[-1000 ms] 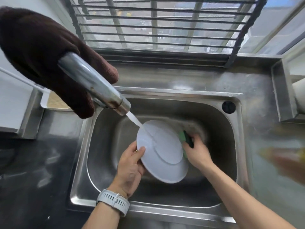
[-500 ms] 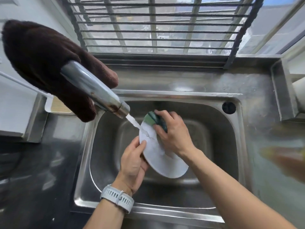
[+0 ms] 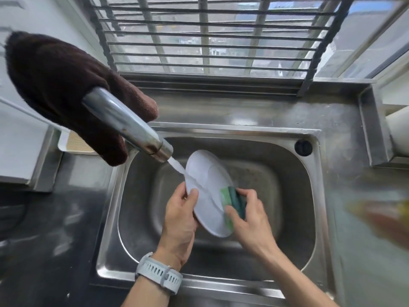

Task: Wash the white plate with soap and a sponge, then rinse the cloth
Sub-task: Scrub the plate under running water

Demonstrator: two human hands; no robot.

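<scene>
A white plate (image 3: pixel 205 185) is held tilted over the steel sink (image 3: pixel 294 191), its underside facing me. My left hand (image 3: pixel 180 220) grips its left rim. My right hand (image 3: pixel 250 220) presses a green sponge (image 3: pixel 232 201) against the plate's lower right part. Water runs from the chrome tap (image 3: pixel 126 127) onto the plate's upper left edge. A dark brown cloth (image 3: pixel 59 85) hangs draped over the tap at the upper left.
A barred window (image 3: pixel 210 41) stands behind the sink. A small tray (image 3: pixel 73 145) sits on the counter left of the basin, partly behind the cloth. A blurred yellow-brown object (image 3: pixel 385 220) lies on the right counter. A steel ledge (image 3: pixel 374 127) rises at the right.
My right hand has carried the sponge from the plate's top edge down to its lower right part. The plate has turned slightly in my left hand. Water keeps running.
</scene>
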